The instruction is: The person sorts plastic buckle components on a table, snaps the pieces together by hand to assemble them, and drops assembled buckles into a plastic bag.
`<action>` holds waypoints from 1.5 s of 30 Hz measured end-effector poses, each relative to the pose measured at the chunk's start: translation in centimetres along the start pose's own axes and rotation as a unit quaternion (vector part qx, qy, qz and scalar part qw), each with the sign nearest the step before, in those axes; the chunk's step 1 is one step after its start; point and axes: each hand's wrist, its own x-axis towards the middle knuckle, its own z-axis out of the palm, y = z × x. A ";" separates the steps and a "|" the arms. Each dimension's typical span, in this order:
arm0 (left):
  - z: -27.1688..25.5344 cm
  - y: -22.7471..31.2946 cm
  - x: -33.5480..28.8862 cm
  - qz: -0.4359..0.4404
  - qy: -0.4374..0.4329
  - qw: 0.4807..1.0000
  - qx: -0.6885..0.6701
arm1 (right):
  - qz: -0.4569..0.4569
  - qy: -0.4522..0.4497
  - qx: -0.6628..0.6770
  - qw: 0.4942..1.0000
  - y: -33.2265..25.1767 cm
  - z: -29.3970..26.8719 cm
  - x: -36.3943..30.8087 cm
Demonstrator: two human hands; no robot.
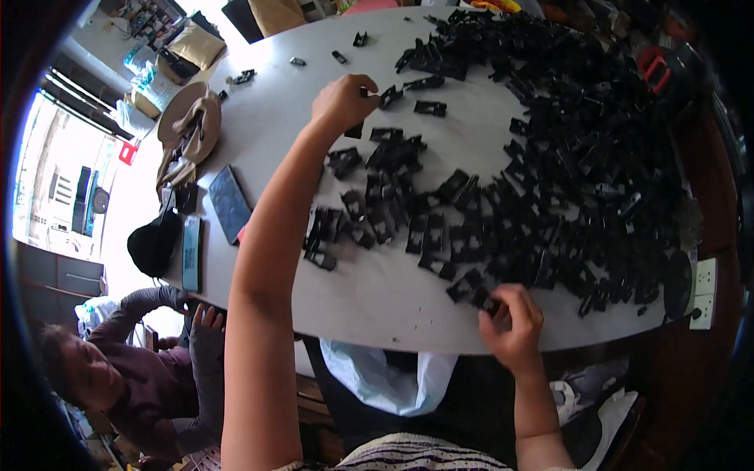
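Note:
Over the far middle of the table, my left hand (343, 102) is closed with curled fingers. Something dark shows between its thumb and forefinger, too small to make out. Just right of those fingertips lies a small black plastic part (390, 96). My right hand (514, 323), at the near edge, pinches another black plastic part (485, 301), mostly hidden by the fingers. A large heap of such black plastic parts (581, 149) covers the right side, and a looser cluster (393, 153) spreads between my hands.
The white table (361, 302) has a curved near edge, with a pale plastic bag (385, 385) below it. A phone (228, 204), a hat (192, 125) and a black cap (153, 243) lie on the left. Another person (149, 377) sits at lower left.

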 end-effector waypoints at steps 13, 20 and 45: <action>3.7 7.1 3.7 0.079 -0.001 0.993 0.089 | 0.033 -0.006 0.032 0.999 0.3 0.1 0.8; 3.4 7.6 1.5 0.028 0.001 0.999 0.041 | 0.024 0.008 -0.014 1.000 0.1 0.5 -0.3; -3.8 10.7 -25.6 0.040 -0.165 0.800 -0.575 | -0.079 0.104 0.063 0.989 -7.5 -1.8 0.9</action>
